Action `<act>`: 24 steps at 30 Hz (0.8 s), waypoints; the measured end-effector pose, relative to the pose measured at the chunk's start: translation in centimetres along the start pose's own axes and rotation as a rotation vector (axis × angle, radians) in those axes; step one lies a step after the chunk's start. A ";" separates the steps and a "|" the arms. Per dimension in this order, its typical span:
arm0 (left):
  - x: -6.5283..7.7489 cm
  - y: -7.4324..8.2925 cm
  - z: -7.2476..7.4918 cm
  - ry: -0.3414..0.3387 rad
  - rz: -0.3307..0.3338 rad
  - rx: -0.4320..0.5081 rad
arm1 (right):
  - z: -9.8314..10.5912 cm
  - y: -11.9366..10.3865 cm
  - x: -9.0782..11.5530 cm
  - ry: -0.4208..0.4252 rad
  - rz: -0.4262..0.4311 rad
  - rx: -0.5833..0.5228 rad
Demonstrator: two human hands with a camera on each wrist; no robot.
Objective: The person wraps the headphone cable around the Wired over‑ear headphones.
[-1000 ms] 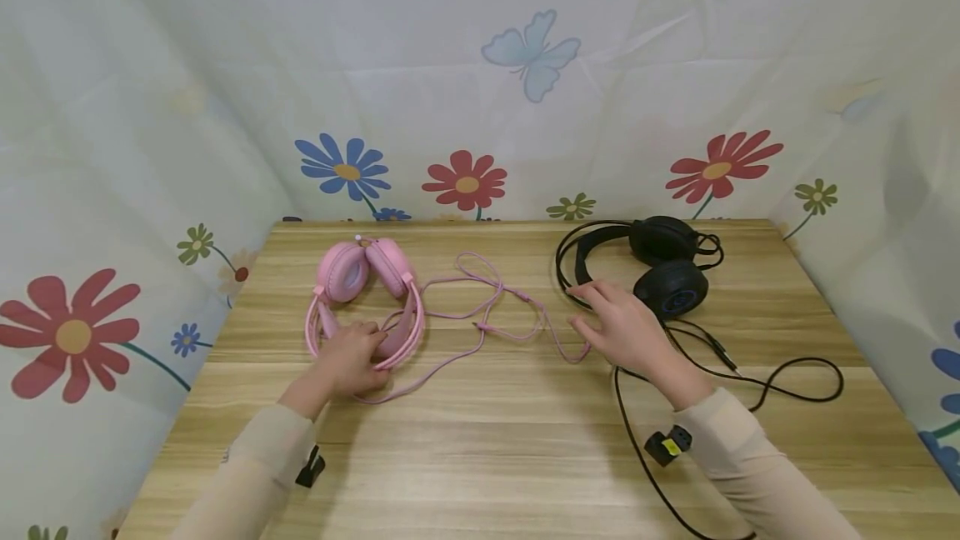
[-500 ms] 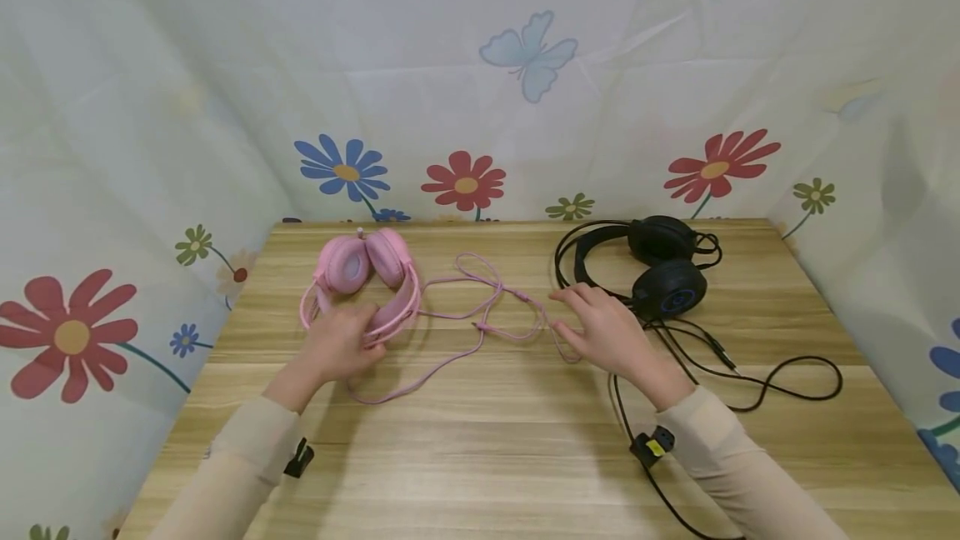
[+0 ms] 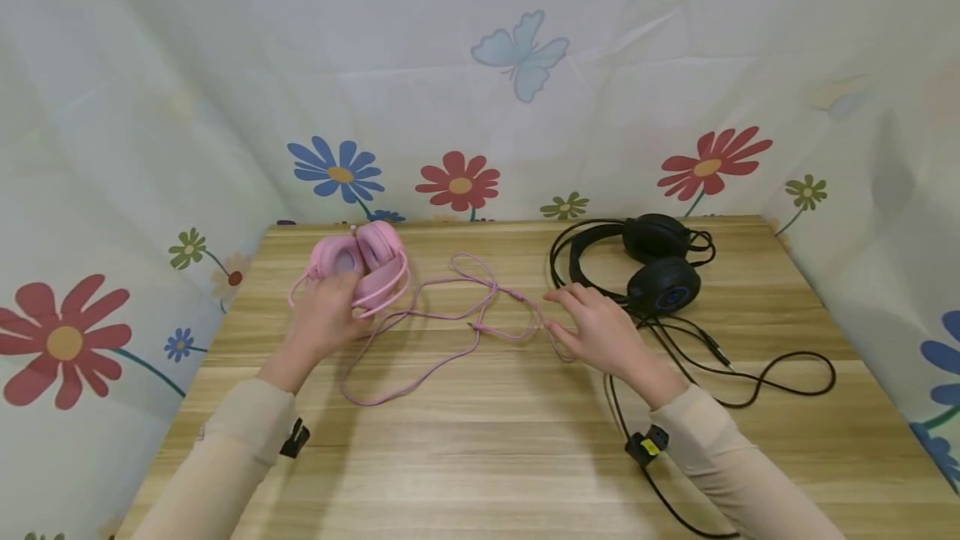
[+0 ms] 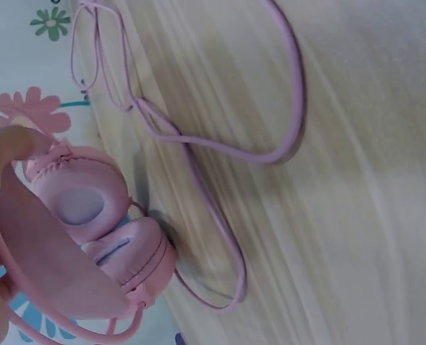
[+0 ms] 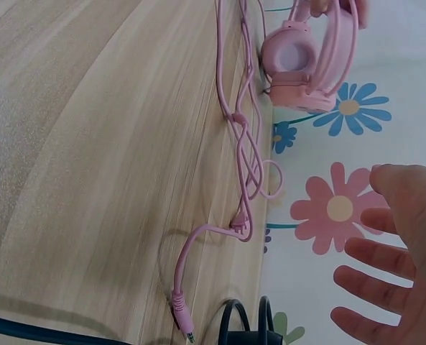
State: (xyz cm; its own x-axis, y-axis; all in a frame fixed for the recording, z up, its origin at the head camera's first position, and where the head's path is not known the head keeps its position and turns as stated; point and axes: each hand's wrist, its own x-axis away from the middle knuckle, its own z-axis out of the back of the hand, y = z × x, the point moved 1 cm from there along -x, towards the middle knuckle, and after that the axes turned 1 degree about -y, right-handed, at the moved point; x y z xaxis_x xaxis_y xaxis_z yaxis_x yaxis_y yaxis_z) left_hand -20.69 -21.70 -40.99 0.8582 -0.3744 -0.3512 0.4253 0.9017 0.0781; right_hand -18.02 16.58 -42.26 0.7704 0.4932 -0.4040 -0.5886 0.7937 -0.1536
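Note:
My left hand [image 3: 326, 315] grips the headband of the pink headphones [image 3: 384, 280], at the back left of the table. In the left wrist view, the padded pink ear cups [image 4: 80, 198] hang beyond the band, and only part of the hand shows at the left edge. A thin pink cable [image 3: 442, 317] runs from them in loose loops to the middle. My right hand [image 3: 603, 336] hovers between that cable's end and the black headphones [image 3: 663, 286]. Its fingers are spread and relaxed around nothing, as the right wrist view shows. The pink plug [image 5: 182, 313] lies on the wood.
A black cable [image 3: 795, 394] curls over the right side of the wooden table [image 3: 465, 465] and passes under my right wrist toward the front. Flower-printed cloth [image 3: 465, 65] stands along the back and sides.
My left hand has raised the pink headphones and moved them slightly back and left, tilting them. My right hand has drawn a little left, away from the black headphones' band.

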 end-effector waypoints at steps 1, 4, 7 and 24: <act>-0.1 0.0 0.2 0.024 0.006 -0.011 | 0.0 0.0 0.0 0.000 -0.001 -0.001; -0.3 0.0 0.6 0.130 0.002 -0.049 | 0.0 -0.1 -0.1 0.000 -0.003 -0.004; -0.5 -0.1 0.9 0.239 0.007 -0.088 | 0.0 -0.1 -0.1 0.002 -0.006 -0.008; -2.4 -0.4 3.4 0.265 0.351 0.006 | -0.2 -0.2 -0.2 0.019 0.000 -0.021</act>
State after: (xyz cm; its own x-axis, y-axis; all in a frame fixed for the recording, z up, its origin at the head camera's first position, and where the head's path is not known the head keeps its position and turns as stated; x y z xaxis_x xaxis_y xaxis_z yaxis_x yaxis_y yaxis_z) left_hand -21.95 -21.84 -37.03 0.8477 0.0234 -0.5299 0.1235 0.9628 0.2402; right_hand -18.07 16.21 -42.37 0.7656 0.4865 -0.4210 -0.5940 0.7858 -0.1722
